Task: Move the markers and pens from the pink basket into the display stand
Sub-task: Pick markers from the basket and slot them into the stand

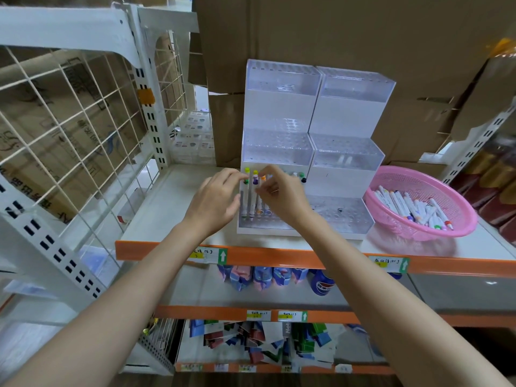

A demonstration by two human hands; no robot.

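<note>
As we fill the display stand point(346, 160): right hand point(282, 199) pinches a marker point(263, 178) — left hand point(217, 199) fingertips touch another.
Next: pink basket point(463, 216) beside stand.

Both arms stretched forward — left hand point(215, 201) loosely extended, right hand point(282, 196) fingers curled.

Cardboard boxes point(335, 37) behind orange-edged shelf point(279, 254); wire rack point(69, 121) left.

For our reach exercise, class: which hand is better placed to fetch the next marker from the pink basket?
Probably the right hand, once it releases its marker. The basket sits right of the stand, on that hand's side; the left hand would have to cross the right arm.
</note>
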